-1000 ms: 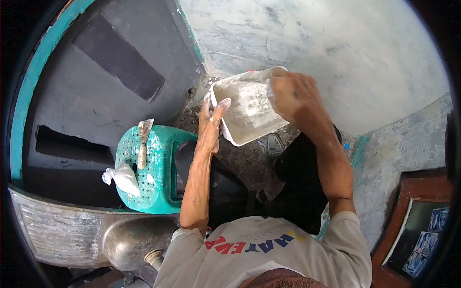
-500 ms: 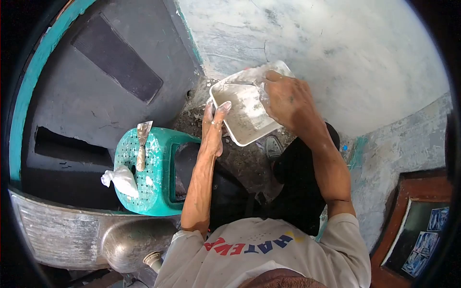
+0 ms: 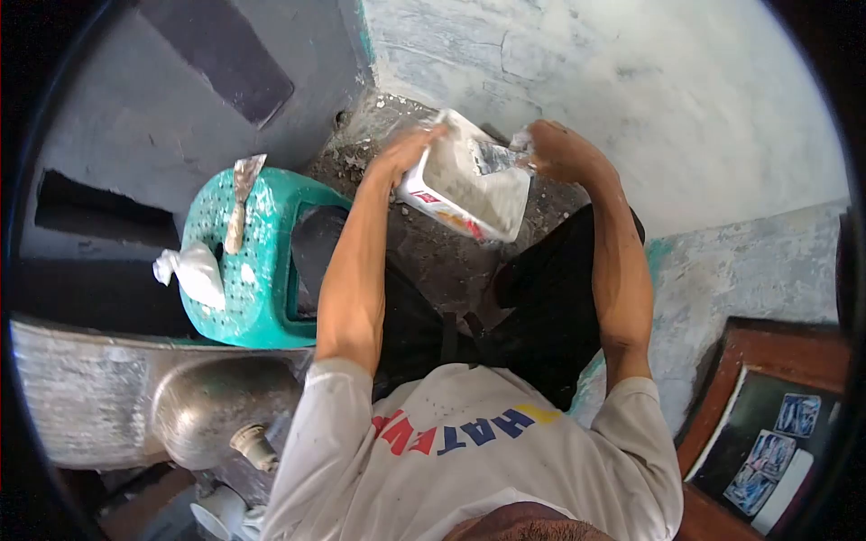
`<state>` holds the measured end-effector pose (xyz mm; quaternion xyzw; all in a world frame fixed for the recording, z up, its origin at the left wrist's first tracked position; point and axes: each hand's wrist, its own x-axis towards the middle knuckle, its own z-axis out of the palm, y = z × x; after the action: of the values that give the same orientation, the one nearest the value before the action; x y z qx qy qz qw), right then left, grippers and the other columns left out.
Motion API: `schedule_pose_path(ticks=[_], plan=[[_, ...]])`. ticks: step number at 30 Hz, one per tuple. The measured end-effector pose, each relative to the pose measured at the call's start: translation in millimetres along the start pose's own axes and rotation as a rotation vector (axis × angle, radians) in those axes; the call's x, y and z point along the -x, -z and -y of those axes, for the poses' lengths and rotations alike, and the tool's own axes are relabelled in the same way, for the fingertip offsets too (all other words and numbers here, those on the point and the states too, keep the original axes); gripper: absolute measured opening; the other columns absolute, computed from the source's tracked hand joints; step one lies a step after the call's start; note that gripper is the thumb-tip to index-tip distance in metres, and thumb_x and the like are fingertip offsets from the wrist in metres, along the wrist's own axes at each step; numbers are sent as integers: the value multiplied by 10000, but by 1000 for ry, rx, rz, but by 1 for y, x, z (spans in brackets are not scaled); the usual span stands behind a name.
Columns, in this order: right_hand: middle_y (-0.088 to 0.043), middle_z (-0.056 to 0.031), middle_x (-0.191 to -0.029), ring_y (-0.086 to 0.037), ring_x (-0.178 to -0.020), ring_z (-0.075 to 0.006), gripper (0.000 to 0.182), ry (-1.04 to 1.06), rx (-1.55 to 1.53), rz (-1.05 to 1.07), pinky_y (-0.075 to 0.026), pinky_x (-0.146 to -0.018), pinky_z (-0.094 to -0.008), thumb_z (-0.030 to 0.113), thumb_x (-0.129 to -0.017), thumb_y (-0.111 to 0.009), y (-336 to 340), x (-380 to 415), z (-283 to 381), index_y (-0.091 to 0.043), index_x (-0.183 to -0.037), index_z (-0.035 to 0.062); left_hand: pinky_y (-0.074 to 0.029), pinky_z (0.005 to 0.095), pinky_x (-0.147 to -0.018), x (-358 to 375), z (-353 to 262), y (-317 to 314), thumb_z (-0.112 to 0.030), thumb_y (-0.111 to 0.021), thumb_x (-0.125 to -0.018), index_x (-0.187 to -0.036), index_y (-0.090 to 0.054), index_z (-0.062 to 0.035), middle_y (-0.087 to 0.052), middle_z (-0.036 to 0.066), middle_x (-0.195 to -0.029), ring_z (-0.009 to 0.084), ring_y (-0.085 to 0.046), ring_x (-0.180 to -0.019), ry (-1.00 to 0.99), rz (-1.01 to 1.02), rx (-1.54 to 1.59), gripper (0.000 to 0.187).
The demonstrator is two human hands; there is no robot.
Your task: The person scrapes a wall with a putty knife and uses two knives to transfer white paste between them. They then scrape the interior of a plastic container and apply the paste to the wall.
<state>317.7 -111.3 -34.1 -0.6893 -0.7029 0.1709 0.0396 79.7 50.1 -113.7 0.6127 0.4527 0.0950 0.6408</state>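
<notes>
My left hand (image 3: 404,155) grips the left rim of a white plastic container (image 3: 433,203), which is tilted and has white paste smeared inside. At its right side, my right hand (image 3: 561,151) is closed around a scraper (image 3: 498,160), whose metal blade reaches over the container's inside. The grip of that tool is mostly hidden by my fingers. A green stool (image 3: 271,234) at the left carries another scraper (image 3: 241,203) with a worn handle and a knotted white bag (image 3: 197,276).
A white-smeared wall (image 3: 631,108) rises ahead and to the right. Crumbled debris covers the floor (image 3: 442,261) between my legs. A metal sink (image 3: 225,397) lies at the lower left, and a brown wooden frame (image 3: 776,352) at the lower right.
The container is tilted more, showing its printed outer side. My left hand has moved up along its rim, and my right hand has shifted right. The view has shifted.
</notes>
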Motion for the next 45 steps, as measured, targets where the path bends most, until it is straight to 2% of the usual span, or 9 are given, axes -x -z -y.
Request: schedule_pose_path(ticks=[5,13,19,22,27,31,34,43,45], plan=[[-733,-232,-1057,-705,-984,-395,230,-247,-162,121,-561,-860,-445,180,-922,-698,-15,24,1,-714,-1099,35,-477,465,-1076,-79,31,-27,-753,-709,-780,-1340,-721,-83,-615,219,-1470,357,-583,-1327,-49,438,-595,874],[-735,-288,-1032,-711,-1057,-457,265,-207,118,244,-562,-917,-551,120,-954,-555,-155,27,-23,-671,-1174,29,-380,501,-1225,-135,80,-70,-815,-683,-788,-1550,-506,-42,-479,184,-1611,386,-453,-1482,-141,520,-1026,1100],[-721,-277,-1156,-687,-1165,-434,288,-275,-38,265,-555,-948,-589,127,-990,-525,-241,-17,-36,-630,-1241,33,-262,591,-1260,-102,64,-76,-900,-635,-764,-1582,-478,-101,-416,256,-1630,435,-380,-1518,-164,77,-758,1155],[-716,-307,-1137,-698,-1095,-484,293,-476,-145,135,-565,-918,-576,119,-940,-581,-275,-25,-36,-673,-1188,-9,-87,765,-1212,-63,88,-98,-873,-615,-809,-1668,-303,-137,-59,262,-1744,518,-106,-1587,-206,-559,-611,1174],[-721,-278,-1181,-683,-1144,-450,312,-237,-387,270,-530,-1004,-512,150,-956,-640,-387,-48,-101,-661,-1239,21,-65,748,-1222,-44,145,-135,-888,-664,-749,-1695,-232,-288,4,294,-1738,568,-41,-1576,-24,-150,-712,1201],[-694,-288,-1224,-668,-1164,-427,350,-154,-679,145,-522,-977,-487,150,-942,-639,-294,-23,-33,-628,-1275,42,-74,751,-1221,-60,173,-121,-830,-641,-821,-1691,-246,-312,-36,297,-1736,590,-65,-1565,-56,-172,-836,1086],[-707,-287,-1192,-667,-1161,-469,365,-305,-482,186,-526,-981,-539,160,-949,-615,-318,-34,-48,-617,-1297,50,-138,765,-1206,-98,186,-102,-539,-638,-935,-1633,-363,-245,-259,287,-1680,577,-211,-1535,-282,-329,-940,806],[-673,-261,-1260,-704,-1088,-460,376,-362,-119,187,-568,-923,-573,209,-1034,-478,-339,-53,-62,-605,-1369,92,-143,709,-1258,-127,142,-43,-643,-675,-901,-1668,-270,-327,-302,123,-1664,468,-257,-1558,-225,106,-1202,923],[-683,-264,-1218,-722,-1044,-449,343,-376,-132,146,-591,-879,-554,211,-1027,-494,-345,-60,-53,-642,-1303,69,-131,700,-1268,-148,169,-37,-702,-653,-877,-1663,-315,-318,-211,86,-1729,448,-171,-1594,-181,30,-832,938]])
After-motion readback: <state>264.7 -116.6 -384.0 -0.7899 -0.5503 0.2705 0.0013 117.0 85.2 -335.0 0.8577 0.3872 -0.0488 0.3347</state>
